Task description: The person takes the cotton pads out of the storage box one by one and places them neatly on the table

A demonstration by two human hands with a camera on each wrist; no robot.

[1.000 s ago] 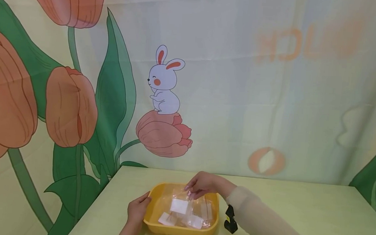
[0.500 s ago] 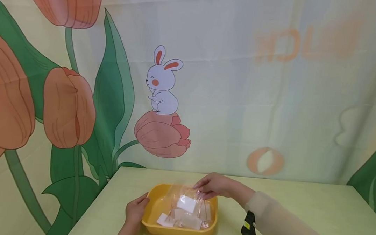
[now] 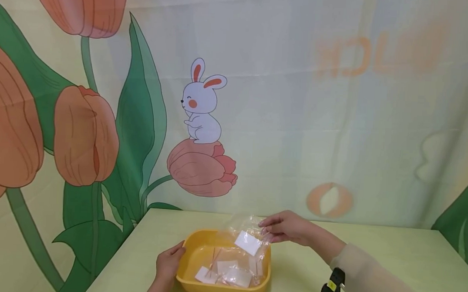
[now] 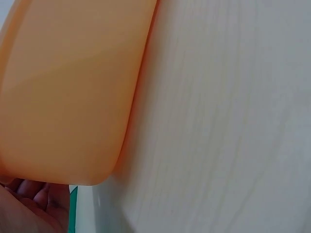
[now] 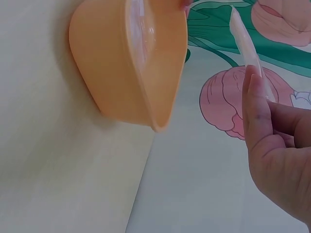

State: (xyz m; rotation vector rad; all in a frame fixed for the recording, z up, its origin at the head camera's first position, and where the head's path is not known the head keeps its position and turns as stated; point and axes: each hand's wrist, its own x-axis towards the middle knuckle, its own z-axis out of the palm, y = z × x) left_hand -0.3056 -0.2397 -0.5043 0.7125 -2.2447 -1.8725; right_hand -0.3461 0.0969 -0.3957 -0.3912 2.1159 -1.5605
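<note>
My right hand (image 3: 289, 227) pinches a clear plastic bag (image 3: 248, 242) with a white card in it, raised over the back right of a yellow plastic basin (image 3: 223, 290). Seen edge-on in the right wrist view, the bag (image 5: 244, 43) stands up between thumb and fingers of the right hand (image 5: 277, 150). On the basin's left side, my left hand (image 3: 168, 265) grips the rim. The left wrist view has curled fingers of that hand (image 4: 36, 208) against the end of the basin (image 4: 73, 97). Several more clear bags with white cards (image 3: 236, 274) lie inside the basin.
The basin stands on a pale wood-grain table (image 3: 370, 265). Behind the table hangs a cloth backdrop (image 3: 278, 122) printed with tulips and a white rabbit (image 3: 204, 114). A black device (image 3: 332, 285) is at the right sleeve.
My right hand has lifted the clear bag up and to the right, from within the basin to above its back right rim. The left hand keeps its grip on the basin.
</note>
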